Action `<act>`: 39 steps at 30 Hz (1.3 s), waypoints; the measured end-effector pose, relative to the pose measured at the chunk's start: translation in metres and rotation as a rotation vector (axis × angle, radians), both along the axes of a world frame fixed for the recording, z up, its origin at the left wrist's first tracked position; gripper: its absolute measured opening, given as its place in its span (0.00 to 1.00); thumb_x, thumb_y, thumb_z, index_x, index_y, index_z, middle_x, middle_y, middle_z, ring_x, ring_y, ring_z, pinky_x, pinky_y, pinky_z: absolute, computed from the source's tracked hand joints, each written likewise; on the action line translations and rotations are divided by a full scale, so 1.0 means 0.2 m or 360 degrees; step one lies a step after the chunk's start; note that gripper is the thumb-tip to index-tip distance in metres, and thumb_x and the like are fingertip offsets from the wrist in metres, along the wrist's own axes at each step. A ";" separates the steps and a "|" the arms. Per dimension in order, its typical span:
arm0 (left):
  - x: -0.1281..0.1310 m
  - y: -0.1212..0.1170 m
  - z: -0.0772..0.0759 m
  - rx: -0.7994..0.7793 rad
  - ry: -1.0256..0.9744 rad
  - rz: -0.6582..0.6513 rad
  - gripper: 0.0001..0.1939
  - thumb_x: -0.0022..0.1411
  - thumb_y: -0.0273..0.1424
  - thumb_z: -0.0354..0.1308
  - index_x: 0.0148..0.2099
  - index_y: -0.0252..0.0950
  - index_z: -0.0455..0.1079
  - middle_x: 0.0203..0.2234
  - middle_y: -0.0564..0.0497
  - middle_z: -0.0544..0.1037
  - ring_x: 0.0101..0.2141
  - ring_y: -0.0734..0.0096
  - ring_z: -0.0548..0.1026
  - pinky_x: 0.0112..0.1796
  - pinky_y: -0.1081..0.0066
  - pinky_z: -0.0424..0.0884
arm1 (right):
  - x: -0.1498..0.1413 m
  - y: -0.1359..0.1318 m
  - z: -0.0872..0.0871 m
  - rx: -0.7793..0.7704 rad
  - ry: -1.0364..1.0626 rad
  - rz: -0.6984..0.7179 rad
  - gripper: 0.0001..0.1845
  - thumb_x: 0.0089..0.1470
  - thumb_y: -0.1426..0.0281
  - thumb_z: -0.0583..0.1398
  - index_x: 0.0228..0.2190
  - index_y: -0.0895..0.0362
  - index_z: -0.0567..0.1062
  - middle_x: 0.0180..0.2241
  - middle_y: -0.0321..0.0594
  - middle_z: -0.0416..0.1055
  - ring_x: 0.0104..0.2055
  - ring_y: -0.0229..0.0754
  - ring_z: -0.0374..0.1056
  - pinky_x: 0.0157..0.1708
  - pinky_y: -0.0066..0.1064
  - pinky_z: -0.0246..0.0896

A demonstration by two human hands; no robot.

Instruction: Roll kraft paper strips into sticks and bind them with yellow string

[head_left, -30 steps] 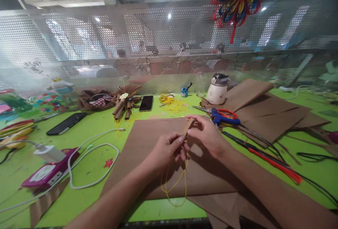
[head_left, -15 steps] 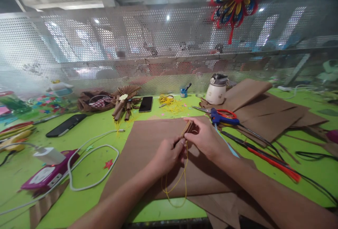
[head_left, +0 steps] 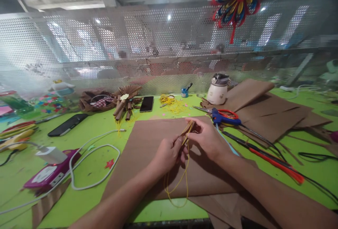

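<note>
Over a large sheet of brown paper (head_left: 148, 151), my two hands work close together. The fingers of my left hand (head_left: 170, 153) are closed on a small folded piece of brown paper (head_left: 186, 130), mostly hidden by the fingers. My right hand (head_left: 208, 139) pinches yellow string (head_left: 187, 172) at the upper end of that piece, index finger above and thumb below. Strands run slantwise between both hands, and a long loop hangs beneath them to the sheet's near edge. Exactly how the string passes around the folded piece cannot be made out.
Right of the sheet lie scissors (head_left: 229, 114), a blue glue gun (head_left: 224, 119), a black-and-red tool (head_left: 274, 162) and brown paper pieces (head_left: 274, 116). A bottle (head_left: 217, 90) stands behind. Left are a white cable (head_left: 92, 186), a purple power strip (head_left: 52, 172) and a phone (head_left: 68, 125).
Several yellow strands now show stretched between my hands where the folded brown piece was plainer before. My right fingers have shifted slightly, and the view has moved a little.
</note>
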State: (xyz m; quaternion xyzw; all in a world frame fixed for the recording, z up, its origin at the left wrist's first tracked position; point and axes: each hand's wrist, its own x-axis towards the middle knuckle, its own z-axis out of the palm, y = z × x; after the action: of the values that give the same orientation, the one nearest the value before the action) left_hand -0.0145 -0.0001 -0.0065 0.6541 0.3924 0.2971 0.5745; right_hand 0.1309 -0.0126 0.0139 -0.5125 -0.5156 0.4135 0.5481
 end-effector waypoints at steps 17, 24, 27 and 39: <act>-0.02 -0.08 0.12 0.0498 0.0196 0.0038 0.18 0.64 0.39 0.45 0.27 0.34 0.66 0.19 0.53 0.69 0.22 0.75 0.65 0.26 0.76 0.59 | 0.03 0.03 -0.03 -0.0097 0.0706 0.0203 0.20 0.34 0.78 0.62 0.35 0.55 0.77 0.33 0.36 0.72 0.31 0.36 0.63 0.31 0.28 0.57; -0.01 -0.08 0.14 0.0279 0.0178 0.0112 0.17 0.62 0.38 0.47 0.26 0.34 0.64 0.17 0.53 0.70 0.17 0.77 0.67 0.22 0.77 0.61 | 0.04 0.02 -0.01 -0.0025 0.0682 0.0188 0.19 0.37 0.78 0.61 0.36 0.56 0.78 0.35 0.37 0.72 0.30 0.36 0.63 0.30 0.28 0.56; -0.01 -0.08 0.13 0.0000 0.0072 0.0074 0.18 0.61 0.43 0.47 0.29 0.34 0.65 0.16 0.52 0.71 0.13 0.76 0.64 0.17 0.76 0.59 | 0.04 0.02 -0.01 0.0040 0.0684 0.0154 0.19 0.38 0.77 0.61 0.36 0.56 0.78 0.34 0.36 0.71 0.30 0.36 0.63 0.31 0.28 0.57; -0.04 -0.06 0.14 -0.0301 -0.0270 -0.0228 0.18 0.62 0.41 0.50 0.32 0.31 0.69 0.14 0.53 0.68 0.18 0.74 0.68 0.25 0.72 0.66 | 0.06 0.03 0.00 0.0196 0.0578 0.0166 0.19 0.40 0.78 0.62 0.38 0.53 0.77 0.38 0.36 0.72 0.40 0.40 0.66 0.44 0.33 0.57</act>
State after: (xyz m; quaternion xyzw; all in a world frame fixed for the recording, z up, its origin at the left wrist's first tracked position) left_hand -0.0221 -0.0130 0.0218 0.5958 0.3210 0.2713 0.6844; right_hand 0.1436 -0.0069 0.0144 -0.3676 -0.4585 0.4946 0.6404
